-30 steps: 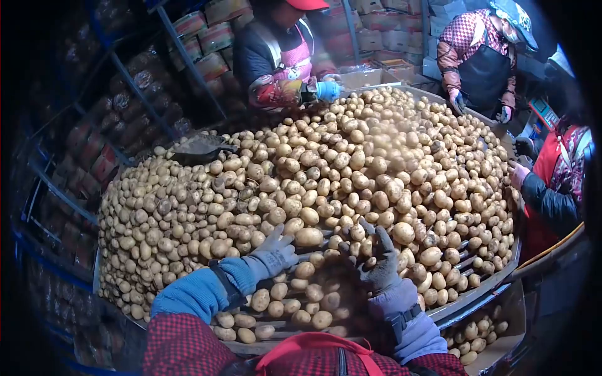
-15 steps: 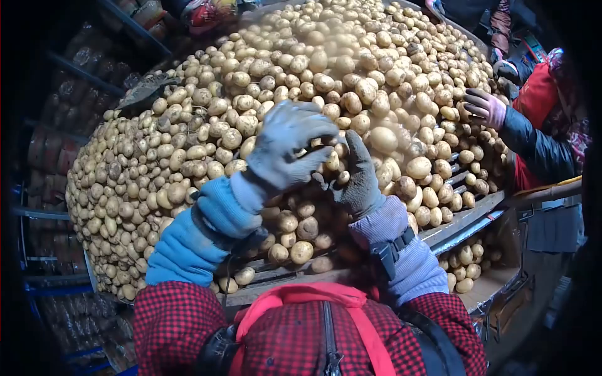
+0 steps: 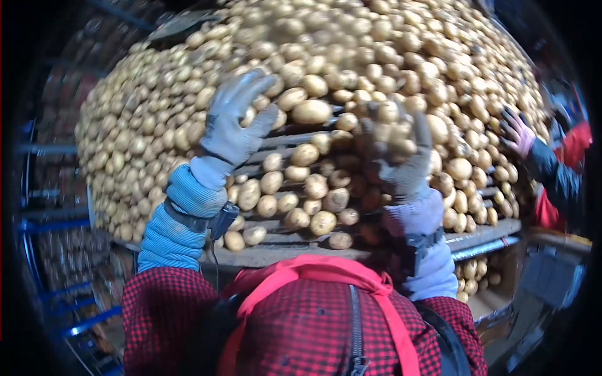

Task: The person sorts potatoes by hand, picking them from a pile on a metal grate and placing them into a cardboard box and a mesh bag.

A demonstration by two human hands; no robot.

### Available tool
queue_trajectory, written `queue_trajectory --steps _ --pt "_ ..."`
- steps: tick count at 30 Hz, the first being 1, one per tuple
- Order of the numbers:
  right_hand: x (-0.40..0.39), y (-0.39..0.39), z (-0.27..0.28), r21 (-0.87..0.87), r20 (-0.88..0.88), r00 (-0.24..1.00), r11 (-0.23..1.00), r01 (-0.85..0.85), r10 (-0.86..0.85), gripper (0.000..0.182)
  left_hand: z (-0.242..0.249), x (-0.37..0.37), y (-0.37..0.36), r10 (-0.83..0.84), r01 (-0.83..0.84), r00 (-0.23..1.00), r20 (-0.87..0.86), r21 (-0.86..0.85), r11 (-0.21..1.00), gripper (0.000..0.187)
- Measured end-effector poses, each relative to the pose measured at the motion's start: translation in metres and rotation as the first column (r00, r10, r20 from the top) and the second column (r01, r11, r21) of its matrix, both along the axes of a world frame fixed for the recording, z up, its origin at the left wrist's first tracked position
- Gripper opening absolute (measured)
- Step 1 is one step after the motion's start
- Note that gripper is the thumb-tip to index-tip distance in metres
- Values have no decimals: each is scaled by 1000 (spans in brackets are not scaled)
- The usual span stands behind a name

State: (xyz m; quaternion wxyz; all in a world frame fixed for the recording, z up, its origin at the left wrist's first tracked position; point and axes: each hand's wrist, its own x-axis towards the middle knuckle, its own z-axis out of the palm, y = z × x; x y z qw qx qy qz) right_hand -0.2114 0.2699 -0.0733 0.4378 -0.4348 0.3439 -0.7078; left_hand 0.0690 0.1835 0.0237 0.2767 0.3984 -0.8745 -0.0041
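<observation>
A large heap of potatoes point(image 3: 311, 112) lies on a slatted rack point(image 3: 282, 139). My left hand point(image 3: 235, 119), in a grey glove, rests at the heap's near side with fingers apart, touching potatoes beyond its fingertips. To the right, my right hand point(image 3: 411, 169) is turned palm up in a dark, dirty glove, its fingers curled around several blurred potatoes point(image 3: 401, 133). Motion smears the fingers. Between both hands, loose potatoes point(image 3: 304, 155) are spread thinly over dark slats.
A co-worker's gloved hand point(image 3: 518, 133) touches the heap's right side. Below the rack's front edge point(image 3: 483, 233), a cardboard box point(image 3: 498, 299) holds potatoes. Stacked, filled bags stand on blue-framed shelving point(image 3: 56, 222) at left. A dark flat piece point(image 3: 182, 28) lies on the heap.
My hands have moved apart, the left leftward and the right rightward with potatoes in it. Bare slats now show between them. The view has shifted.
</observation>
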Motion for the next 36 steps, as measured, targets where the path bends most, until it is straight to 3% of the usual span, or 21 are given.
queue_trajectory --steps 2,3,4,6,7,8,10,11,13,16,18,20,22,25,30,31,32,33,34,35,36 --pt "-1 0 1 23 -200 979 999 34 -28 70 -1 51 20 207 -207 978 23 27 978 49" --pt "0 1 4 -1 -327 936 990 138 -131 71 -1 70 35 285 -287 958 38 80 954 50" --pt "-1 2 -4 -9 -257 952 986 169 -166 82 2 84 52 356 -360 933 53 131 924 52" --pt "-7 1 -10 -57 -388 903 982 178 -186 83 -6 110 82 428 -459 886 180 197 866 59" --pt "-6 0 -11 -47 -388 902 982 185 -189 83 -8 115 97 431 -498 831 352 124 858 66" --pt "-4 1 -8 10 -357 918 982 190 -174 82 -8 120 108 356 -465 782 512 98 880 69" --pt "-7 0 -13 -53 -438 870 972 229 -229 80 -11 114 126 256 -434 822 508 270 859 72" --pt "-7 0 -13 -51 -441 870 974 222 -221 80 -8 107 133 260 -440 822 507 274 855 72" --pt "-9 0 -9 -92 -538 802 963 252 -261 78 0 92 139 92 -326 782 616 278 904 69" --pt "-11 2 -8 -56 -535 816 973 224 -218 80 -15 93 129 28 -255 767 641 265 930 63" --pt "-13 1 -13 -81 -553 798 968 238 -242 80 -20 91 113 -13 -219 781 624 293 931 58" --pt "-14 0 -14 -95 -570 781 964 247 -256 81 -26 94 102 -53 -191 905 423 513 837 58" --pt "-13 2 -14 -100 -617 737 956 274 -276 81 -26 90 103 -58 -128 936 347 490 862 58" --pt "-14 2 -15 -85 -587 771 966 246 -248 82 -31 64 112 27 -185 852 523 254 949 64" --pt "-12 0 -19 -60 -552 808 976 209 -207 84 -40 35 93 118 -340 841 528 347 874 63" --pt "-10 2 -15 -72 -578 786 973 217 -218 83 -43 39 86 295 -255 955 34 608 752 59" --pt "-7 -1 -20 -56 -453 872 982 182 -188 81 -38 38 81 511 -23 753 -414 761 649 55" --pt "-8 0 -20 -58 -509 836 977 204 -205 79 -22 47 78 491 -70 789 -369 739 669 49" --pt "-9 1 -18 -61 -565 795 972 227 -222 78 -15 59 74 379 -189 895 -235 570 800 45" --pt "-11 2 -20 -60 -565 796 973 224 -218 78 -10 76 71 239 -236 970 44 414 879 40" --pt "-13 2 -23 -43 -563 800 974 222 -207 78 -6 87 70 124 -216 931 343 246 945 37"
